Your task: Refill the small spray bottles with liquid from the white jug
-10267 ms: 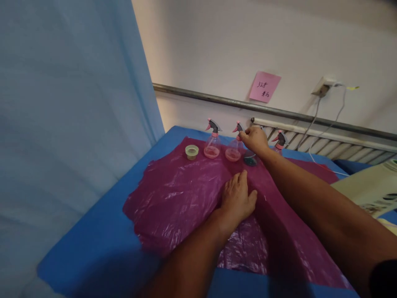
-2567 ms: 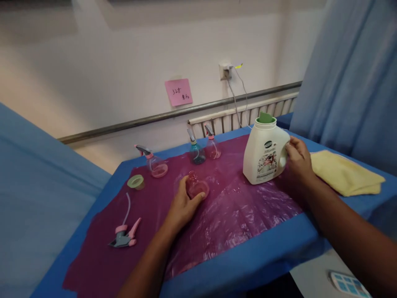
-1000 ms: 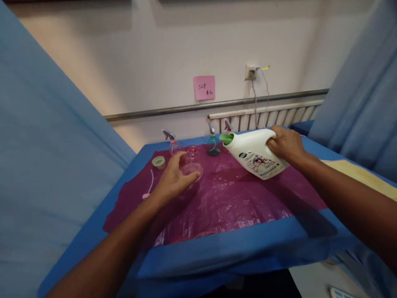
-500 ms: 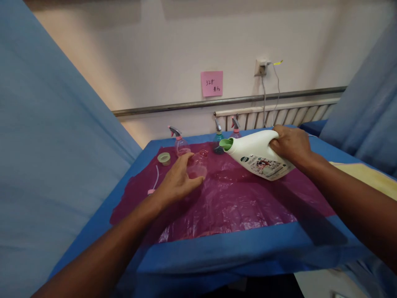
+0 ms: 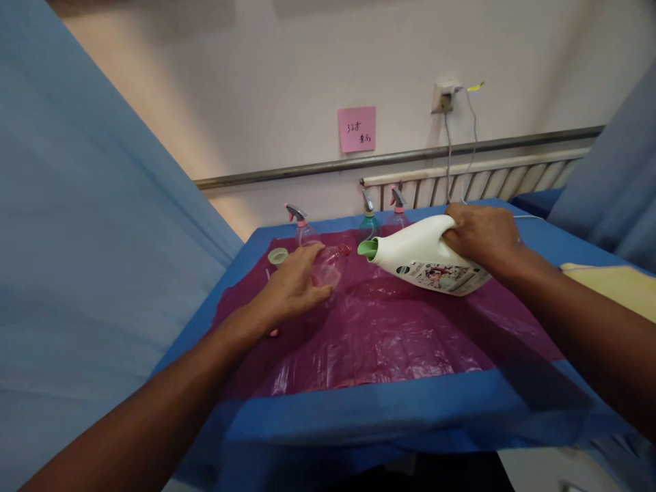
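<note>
My left hand point(image 5: 296, 281) is closed round a clear pinkish spray bottle without its top point(image 5: 328, 268), tilted so that its mouth leans right. Gripped by its handle in my right hand point(image 5: 482, 234) is a white detergent jug point(image 5: 425, 254) with a green spout, tipped on its side. The spout points left, close to the bottle's mouth but apart from it. Part of a spray top with a pink collar point(image 5: 275, 333) shows below my left wrist, its rest hidden. Behind my left hand is a pale green cap point(image 5: 277, 256).
Three spray bottles stand at the back: one at left point(image 5: 306, 231), a teal one point(image 5: 369, 223) and a pink one point(image 5: 398, 217). A purple plastic sheet point(image 5: 389, 342) covers the blue table. A yellow cloth point(image 5: 609, 290) lies at right. Blue curtains hang on both sides.
The bottle in my left hand has tilted from nearly upright towards the jug. The jug has tipped a little lower, and its spout is nearer the bottle's mouth. The view has shifted slightly.
</note>
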`<state>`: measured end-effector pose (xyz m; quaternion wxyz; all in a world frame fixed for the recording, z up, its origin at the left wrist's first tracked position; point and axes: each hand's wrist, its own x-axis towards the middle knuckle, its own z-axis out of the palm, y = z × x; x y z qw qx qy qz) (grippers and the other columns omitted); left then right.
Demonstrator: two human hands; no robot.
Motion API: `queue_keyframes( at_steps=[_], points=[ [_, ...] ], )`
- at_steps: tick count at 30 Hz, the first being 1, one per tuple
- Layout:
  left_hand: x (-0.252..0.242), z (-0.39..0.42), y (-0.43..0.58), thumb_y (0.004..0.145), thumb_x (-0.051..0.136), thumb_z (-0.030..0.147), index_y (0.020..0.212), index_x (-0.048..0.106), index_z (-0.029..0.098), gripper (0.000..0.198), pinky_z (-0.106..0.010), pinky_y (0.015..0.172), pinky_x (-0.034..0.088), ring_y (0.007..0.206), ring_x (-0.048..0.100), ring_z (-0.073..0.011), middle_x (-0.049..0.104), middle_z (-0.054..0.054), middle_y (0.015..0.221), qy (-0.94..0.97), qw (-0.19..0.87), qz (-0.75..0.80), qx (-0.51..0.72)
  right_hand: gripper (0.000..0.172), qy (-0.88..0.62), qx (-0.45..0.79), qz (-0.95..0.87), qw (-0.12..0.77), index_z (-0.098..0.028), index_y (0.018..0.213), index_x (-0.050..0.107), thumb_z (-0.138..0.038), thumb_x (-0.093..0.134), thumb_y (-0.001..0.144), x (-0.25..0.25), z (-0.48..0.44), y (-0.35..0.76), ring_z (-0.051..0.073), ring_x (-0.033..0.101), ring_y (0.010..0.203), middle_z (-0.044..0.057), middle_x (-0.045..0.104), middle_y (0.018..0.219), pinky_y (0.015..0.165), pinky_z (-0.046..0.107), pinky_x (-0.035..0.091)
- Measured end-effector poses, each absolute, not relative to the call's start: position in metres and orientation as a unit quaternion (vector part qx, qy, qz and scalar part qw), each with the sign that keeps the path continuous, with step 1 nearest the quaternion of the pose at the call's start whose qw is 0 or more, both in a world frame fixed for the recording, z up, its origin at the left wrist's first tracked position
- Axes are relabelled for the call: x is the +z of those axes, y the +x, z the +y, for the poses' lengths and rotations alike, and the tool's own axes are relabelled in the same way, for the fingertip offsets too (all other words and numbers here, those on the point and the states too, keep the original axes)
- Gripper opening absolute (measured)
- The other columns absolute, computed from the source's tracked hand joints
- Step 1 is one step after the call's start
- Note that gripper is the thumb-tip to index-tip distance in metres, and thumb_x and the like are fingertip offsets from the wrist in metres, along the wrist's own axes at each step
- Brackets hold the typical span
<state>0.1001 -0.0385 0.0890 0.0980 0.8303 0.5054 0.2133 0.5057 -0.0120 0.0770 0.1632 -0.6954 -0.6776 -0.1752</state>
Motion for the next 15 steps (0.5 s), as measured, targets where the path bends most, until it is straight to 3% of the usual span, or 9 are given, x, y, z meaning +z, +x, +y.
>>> queue_keyframes(
  at_steps=[7, 15],
  points=[
    [0.094, -0.031, 0.104, 0.078, 0.089, 0.028, 0.150, 0.064, 0.030, 0.077, -0.061, 0.132, 0.044, 0.152, 0.058, -0.0421, 0.064, -0.012, 0.162, 0.846, 0.099, 0.480, 0.208, 0.027, -0.684, -0.163, -0.687, 0.184, -0.027, 0.110, 0.082, -0.038, 0.063, 0.096, 0.075, -0.008, 0.506, 0.033, 0.070, 0.086, 0.015, 0.084, 0.099, 0.070, 0.040, 0.035],
    [0.107, -0.034, 0.110, 0.084, 0.083, 0.031, 0.155, 0.060, 0.026, 0.075, -0.058, 0.127, 0.048, 0.149, 0.060, -0.0417, 0.064, -0.014, 0.159, 0.863, 0.046, 0.486, 0.129, 0.025, -0.677, -0.150, -0.697, 0.182, -0.026, 0.110, 0.081, -0.037, 0.063, 0.097, 0.080, -0.010, 0.500, 0.035, 0.071, 0.087, 0.017, 0.083, 0.102, 0.072, 0.041, 0.036]
  ],
)
